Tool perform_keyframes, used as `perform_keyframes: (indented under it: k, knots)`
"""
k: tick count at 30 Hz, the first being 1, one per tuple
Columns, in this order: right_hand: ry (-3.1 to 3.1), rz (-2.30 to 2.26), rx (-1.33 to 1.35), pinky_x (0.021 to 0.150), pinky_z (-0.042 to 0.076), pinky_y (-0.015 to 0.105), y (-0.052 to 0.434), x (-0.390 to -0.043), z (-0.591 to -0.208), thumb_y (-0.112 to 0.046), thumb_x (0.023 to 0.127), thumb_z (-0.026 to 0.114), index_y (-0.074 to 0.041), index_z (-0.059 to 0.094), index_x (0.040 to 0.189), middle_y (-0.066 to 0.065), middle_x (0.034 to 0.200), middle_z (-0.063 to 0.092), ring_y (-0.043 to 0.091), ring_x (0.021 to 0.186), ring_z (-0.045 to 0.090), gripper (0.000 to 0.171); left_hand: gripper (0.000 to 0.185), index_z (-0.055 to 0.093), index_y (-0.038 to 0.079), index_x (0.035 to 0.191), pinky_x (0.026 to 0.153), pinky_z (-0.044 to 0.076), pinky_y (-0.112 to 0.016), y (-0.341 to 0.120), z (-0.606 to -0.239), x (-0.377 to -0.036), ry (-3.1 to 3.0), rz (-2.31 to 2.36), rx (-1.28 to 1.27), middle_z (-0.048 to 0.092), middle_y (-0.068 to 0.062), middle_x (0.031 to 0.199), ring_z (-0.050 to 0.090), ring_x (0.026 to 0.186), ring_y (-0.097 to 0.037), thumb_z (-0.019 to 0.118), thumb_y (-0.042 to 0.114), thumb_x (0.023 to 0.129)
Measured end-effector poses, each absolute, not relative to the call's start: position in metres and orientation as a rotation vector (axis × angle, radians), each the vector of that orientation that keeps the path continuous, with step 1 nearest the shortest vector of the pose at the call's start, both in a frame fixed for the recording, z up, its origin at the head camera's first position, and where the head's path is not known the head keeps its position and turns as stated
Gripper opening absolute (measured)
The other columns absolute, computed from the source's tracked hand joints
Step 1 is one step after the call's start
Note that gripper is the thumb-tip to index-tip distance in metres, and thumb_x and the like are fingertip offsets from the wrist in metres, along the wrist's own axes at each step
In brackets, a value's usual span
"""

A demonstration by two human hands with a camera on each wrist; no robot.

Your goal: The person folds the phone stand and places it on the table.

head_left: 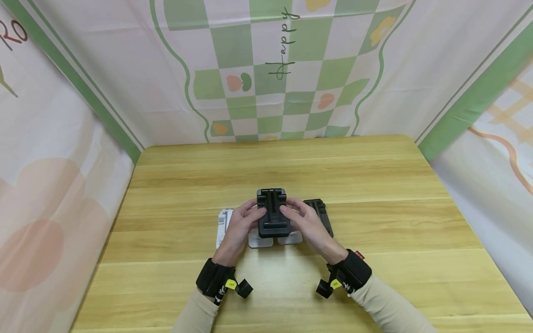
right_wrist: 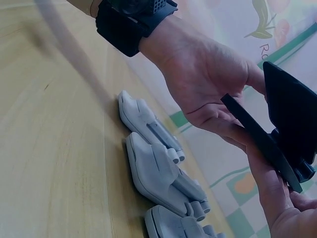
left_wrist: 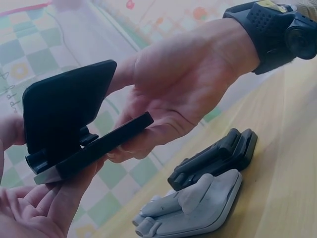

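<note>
A black foldable phone stand [head_left: 273, 215] is held up above the table between both hands. Its two plates are partly unfolded, angled apart at the hinge, as the left wrist view shows of the stand [left_wrist: 69, 109]. My left hand [head_left: 238, 229] grips its left side, thumb on the near face and fingers behind or below. From the right side, my right hand [head_left: 311, 226] holds it in the same way. Under the hands lie folded phone stands: a white one [head_left: 222, 226], two light grey ones [head_left: 260, 241] partly covered, and a black one [head_left: 321, 215].
The wooden table [head_left: 275, 171] carries the folded stands in a row. Printed cloth hangs behind it, a back curtain [head_left: 233, 46], and at both sides. Each wrist wears a black band with a small camera.
</note>
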State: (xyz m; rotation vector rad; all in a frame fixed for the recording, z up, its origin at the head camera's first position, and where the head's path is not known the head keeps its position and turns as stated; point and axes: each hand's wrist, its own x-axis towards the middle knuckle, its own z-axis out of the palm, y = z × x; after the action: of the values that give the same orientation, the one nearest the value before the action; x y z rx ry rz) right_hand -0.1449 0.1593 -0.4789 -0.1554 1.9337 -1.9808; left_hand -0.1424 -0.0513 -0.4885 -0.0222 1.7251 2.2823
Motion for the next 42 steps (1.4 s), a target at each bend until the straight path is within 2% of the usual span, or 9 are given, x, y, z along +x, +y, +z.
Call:
perform_keyframes:
  k: [7,27,31,37,42]
  knots:
    - [1.940,-1.989,-0.193,0.085,0.060,0.032,0.159,-0.144,-0.479,-0.024,0.107,0.053,0.007,0.038,0.152,0.025,0.136,0.048,0.014,0.102,0.066,0.057,0.052,0.051,-0.001,0.148,0.081,0.057,-0.025,-0.051,-0.492,-0.144,1.731,2.284,-0.014,0.075,-0.016,0.119,0.073,0.091,-0.010,0.064,0.016,0.099]
    - [1.980,-1.982,-0.183,0.076,0.060,0.028,0.158,-0.144,-0.482,-0.020,0.106,0.056,0.007,0.041,0.149,0.017,0.122,0.056,0.010,0.090,0.070,0.053,0.051,0.049,-0.006,0.147,0.080,0.058,-0.023,-0.049,-0.495,-0.146,1.746,2.300,0.003,0.072,-0.022,0.122,0.074,0.093,-0.009,0.062,0.008,0.100]
    - [1.979,-1.973,-0.189,0.078,0.061,0.029,0.159,-0.145,-0.483,-0.021,0.107,0.056,0.007,0.040,0.150,0.017,0.122,0.055,0.010,0.091,0.071,0.054,0.050,0.051,-0.004,0.147,0.080,0.058,-0.023,-0.049,-0.494,-0.145,1.747,2.296,-0.005,0.072,-0.021,0.124,0.074,0.094,-0.009,0.062,0.009,0.100]
    - [1.991,-1.970,-0.265,0.079,0.062,0.033,0.165,-0.146,-0.478,-0.020,0.107,0.056,0.006,0.044,0.148,0.016,0.120,0.056,0.012,0.091,0.072,0.050,0.051,0.050,0.000,0.149,0.084,0.057,-0.023,-0.048,-0.493,-0.145,1.746,2.287,0.007,0.066,-0.021,0.136,0.071,0.103,-0.010,0.061,0.011,0.101]
    - [2.011,-2.014,-0.268,0.075,0.062,0.029,0.182,-0.150,-0.472,-0.015,0.106,0.056,0.010,0.044,0.147,0.012,0.114,0.060,0.011,0.089,0.070,0.049,0.049,0.053,0.008,0.149,0.091,0.058,-0.030,-0.049,-0.492,-0.145,1.732,2.259,0.018,0.068,-0.016,0.134,0.071,0.106,-0.014,0.063,0.020,0.103]
